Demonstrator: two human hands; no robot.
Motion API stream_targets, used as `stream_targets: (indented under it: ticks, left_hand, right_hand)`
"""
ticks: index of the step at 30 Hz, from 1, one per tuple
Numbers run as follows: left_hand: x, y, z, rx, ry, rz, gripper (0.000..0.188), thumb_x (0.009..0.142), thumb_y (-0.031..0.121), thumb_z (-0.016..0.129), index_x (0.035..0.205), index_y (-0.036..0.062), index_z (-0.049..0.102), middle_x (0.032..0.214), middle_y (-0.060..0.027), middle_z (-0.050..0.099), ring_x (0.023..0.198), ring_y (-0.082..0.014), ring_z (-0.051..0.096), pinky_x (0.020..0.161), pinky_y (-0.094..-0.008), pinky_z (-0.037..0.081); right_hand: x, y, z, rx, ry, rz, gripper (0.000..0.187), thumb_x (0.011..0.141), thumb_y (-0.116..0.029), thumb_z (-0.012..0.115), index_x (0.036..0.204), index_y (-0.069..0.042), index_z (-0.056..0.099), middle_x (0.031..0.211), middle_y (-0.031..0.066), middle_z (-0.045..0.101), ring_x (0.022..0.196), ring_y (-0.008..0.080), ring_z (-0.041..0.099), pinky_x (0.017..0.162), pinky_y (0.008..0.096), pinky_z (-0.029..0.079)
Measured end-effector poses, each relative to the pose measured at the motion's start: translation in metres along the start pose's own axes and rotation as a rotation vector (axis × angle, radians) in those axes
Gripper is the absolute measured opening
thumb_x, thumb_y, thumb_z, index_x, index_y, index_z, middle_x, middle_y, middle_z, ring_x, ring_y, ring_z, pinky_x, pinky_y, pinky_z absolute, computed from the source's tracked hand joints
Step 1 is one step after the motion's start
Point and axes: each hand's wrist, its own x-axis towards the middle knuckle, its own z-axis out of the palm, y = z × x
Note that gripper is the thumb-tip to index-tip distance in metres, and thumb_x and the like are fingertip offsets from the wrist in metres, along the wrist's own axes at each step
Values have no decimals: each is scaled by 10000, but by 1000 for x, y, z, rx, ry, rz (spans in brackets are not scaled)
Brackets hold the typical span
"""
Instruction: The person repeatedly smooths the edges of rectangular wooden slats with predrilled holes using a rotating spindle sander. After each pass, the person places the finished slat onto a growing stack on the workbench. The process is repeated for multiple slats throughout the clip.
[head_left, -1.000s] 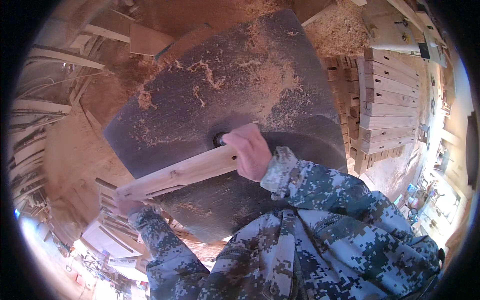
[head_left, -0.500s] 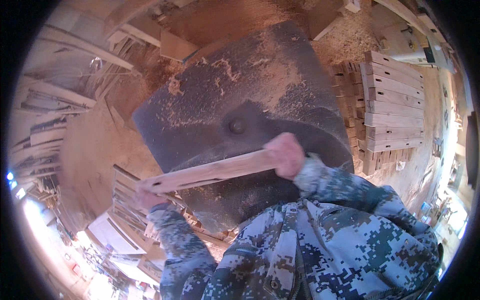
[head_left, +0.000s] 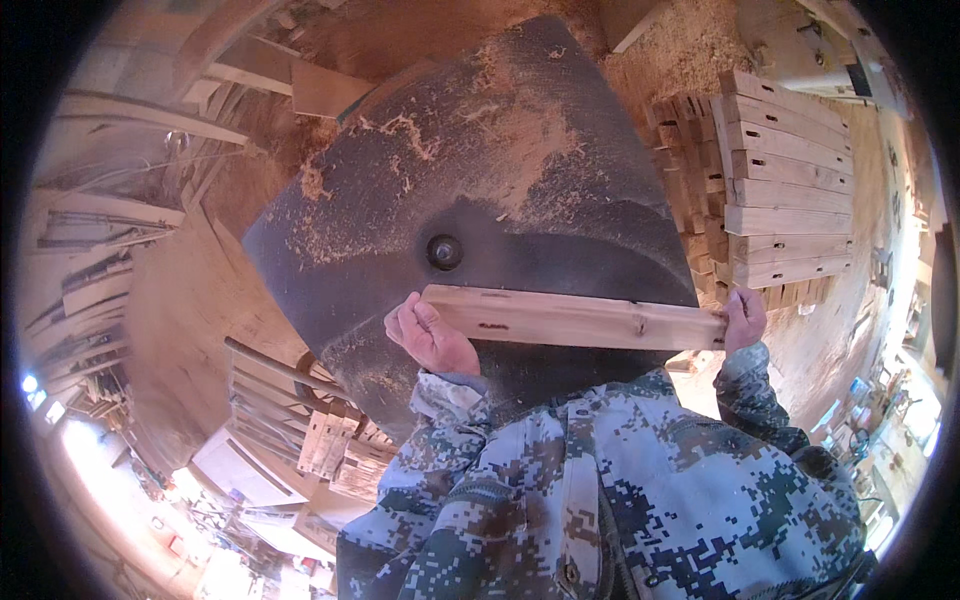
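A pale wooden board (head_left: 580,320) with dark slots lies across in front of my body, over the near part of a dark machine table (head_left: 360,245). My left hand (head_left: 432,335) grips its left end, with the thumb on the upper face. At the other end, my right hand (head_left: 744,318) is closed round the board's tip. Just beyond the board's left end, a round spindle (head_left: 443,252) stands up in a hole in the table. Whether the board rests on the table or is held slightly above it, I cannot tell.
Shavings (head_left: 520,150) cover the far part of the table. To the right stands a stack of slotted boards (head_left: 790,190) beside shorter blocks (head_left: 690,180). More wood pieces (head_left: 335,445) and a metal rack (head_left: 265,390) are at the near left. Long planks (head_left: 150,115) lie at the far left.
The board has shifted to the right and changed its slant, its left end now close to the spindle. Both hands moved right with it, still gripping the ends.
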Motion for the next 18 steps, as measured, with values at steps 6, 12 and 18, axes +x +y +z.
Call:
stream_targets:
  ticks: [6, 12, 18]
  left_hand:
    - [-2, 13, 21, -21, -17, 55, 278, 1091, 172, 462, 1202, -42, 602, 1172, -177, 548, 1115, -329, 513, 1008, -458, 413]
    - [-2, 20, 36, -73, 11, 75, 278, 1096, 160, 437, 1242, -48, 550, 1186, -186, 529, 1116, -325, 498, 1012, -462, 399]
    - [4, 20, 34, -59, 2, 45, 299, 1114, 187, 405, 1287, -32, 511, 1186, -156, 513, 1085, -249, 506, 1010, -416, 415]
  right_hand:
    - [-22, 22, -12, -44, -111, 105, 257, 999, -203, 617, 1104, 26, 668, 1034, 148, 687, 981, 272, 662, 893, 394, 522]
    - [-55, 26, -11, 140, -120, 284, 204, 998, -158, 634, 1117, 4, 665, 1045, 89, 679, 929, 190, 670, 782, 330, 591]
    - [-53, 26, -9, 228, -125, 324, 178, 997, -136, 623, 1085, 15, 658, 1023, 83, 665, 891, 180, 665, 768, 335, 589]
